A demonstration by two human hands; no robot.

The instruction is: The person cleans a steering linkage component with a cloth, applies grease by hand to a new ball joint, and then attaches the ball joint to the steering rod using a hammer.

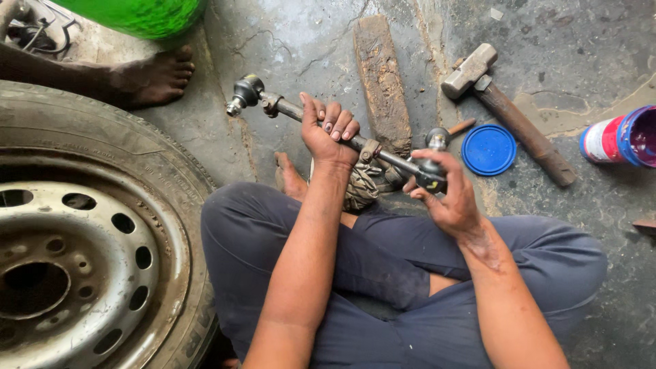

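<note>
I sit cross-legged on a concrete floor and hold a long metal steering rod [287, 108] with a ball joint at each end, level above my knees. My left hand [326, 133] is wrapped around the rod's middle. My right hand [447, 195] grips the near ball joint end [432, 174], its stud pointing up. The far ball joint [246, 92] sticks out to the left, free in the air. A dirty rag [360, 188] lies under the rod by my foot.
A wheel with tyre and steel rim [82, 246] lies at the left. A wooden block [381, 75], a hammer [506, 113], a blue lid [488, 150] and an open tin on its side [625, 137] lie on the floor ahead. Another person's bare foot [154, 76] rests at top left.
</note>
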